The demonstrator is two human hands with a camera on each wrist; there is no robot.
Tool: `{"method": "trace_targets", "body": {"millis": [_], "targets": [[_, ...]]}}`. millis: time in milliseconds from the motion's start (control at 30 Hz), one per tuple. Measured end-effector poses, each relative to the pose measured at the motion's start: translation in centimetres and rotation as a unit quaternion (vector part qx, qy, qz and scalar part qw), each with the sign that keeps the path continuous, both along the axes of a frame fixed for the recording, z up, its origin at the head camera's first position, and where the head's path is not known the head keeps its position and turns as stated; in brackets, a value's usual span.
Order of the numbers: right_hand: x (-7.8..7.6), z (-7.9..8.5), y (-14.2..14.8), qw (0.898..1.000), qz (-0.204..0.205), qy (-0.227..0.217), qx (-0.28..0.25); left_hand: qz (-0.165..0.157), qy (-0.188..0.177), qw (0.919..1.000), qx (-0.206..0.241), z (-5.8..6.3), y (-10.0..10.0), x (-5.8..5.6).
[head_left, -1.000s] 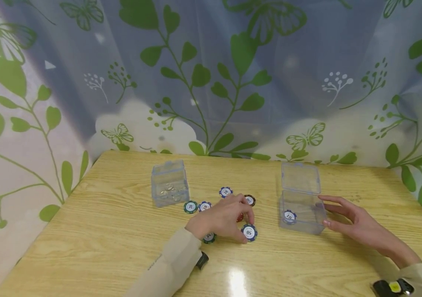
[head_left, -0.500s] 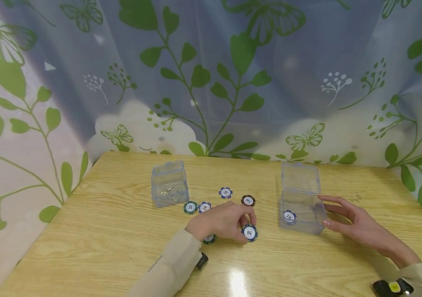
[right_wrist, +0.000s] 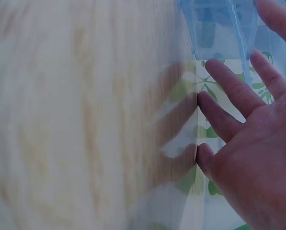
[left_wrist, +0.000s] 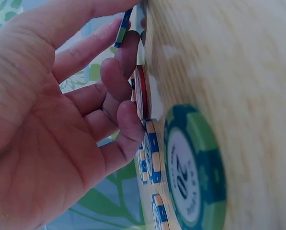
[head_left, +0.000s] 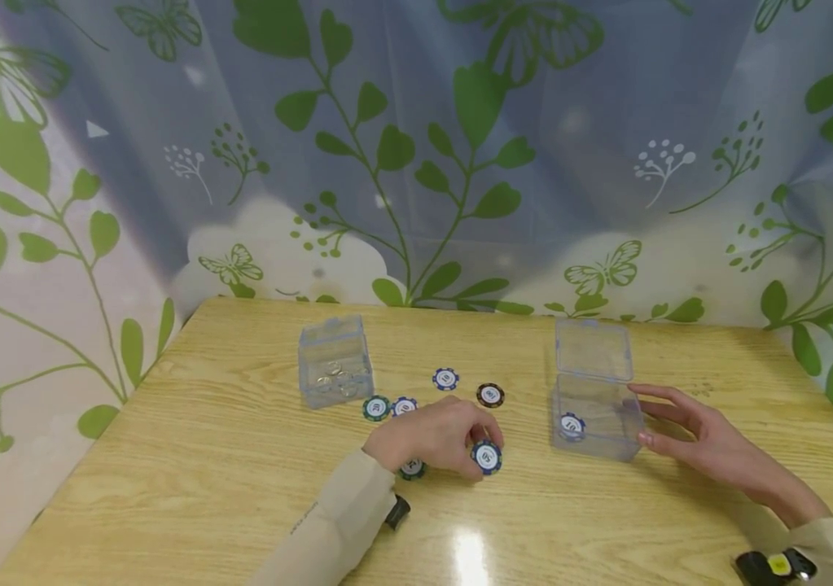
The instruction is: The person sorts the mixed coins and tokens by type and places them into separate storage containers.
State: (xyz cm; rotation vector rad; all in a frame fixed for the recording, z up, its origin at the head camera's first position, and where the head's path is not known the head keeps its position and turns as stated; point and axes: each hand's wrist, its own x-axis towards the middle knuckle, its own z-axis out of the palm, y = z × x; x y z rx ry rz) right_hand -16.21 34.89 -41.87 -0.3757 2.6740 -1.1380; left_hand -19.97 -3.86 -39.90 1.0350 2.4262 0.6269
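Observation:
Near the table's middle, my left hand (head_left: 440,435) pinches a blue-and-green poker chip (head_left: 487,457) marked 50 between thumb and index finger. In the left wrist view the held chip (left_wrist: 123,28) shows edge-on, and a red chip (left_wrist: 141,91) lies beyond the curled fingers. A green chip (left_wrist: 185,172) marked 20 sits under the wrist. My right hand (head_left: 705,448) rests its thumb and fingertips against the right side of a clear plastic box (head_left: 607,443), fingers spread fairly straight. Its lid stands raised, and a blue 10 chip (head_left: 572,426) is inside.
At the left is a second clear box (head_left: 317,395) with small shiny rings inside. Around my left hand lie a black chip (head_left: 491,395), a blue 10 chip (head_left: 446,378), another blue chip (head_left: 405,408) and a green chip (head_left: 376,408). A patterned curtain (head_left: 416,163) hangs behind the table.
My left hand has drawn back slightly, uncovering the black chip and hiding the red one in the head view. The 50 chip has shifted a little left and turned. My right hand stays put.

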Motion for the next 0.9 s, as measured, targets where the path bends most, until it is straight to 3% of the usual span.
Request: {"method": "trace_targets", "body": {"millis": [300, 533, 900], "targets": [[-0.1, -0.2, 0.2, 1.000, 0.001, -0.003, -0.010, 0.022, 0.004, 0.9990, 0.038, 0.1, 0.0, -0.1], [-0.1, -0.1, 0.1, 1.000, 0.003, -0.007, -0.024, 0.045, 0.058, 0.9931, 0.091, 0.3, 0.4, -0.4], [-0.1, 0.0, 0.1, 1.000, 0.003, -0.009, -0.016, 0.104, 0.145, 0.9745, 0.135, 1.0, 1.5, -0.6]]}}
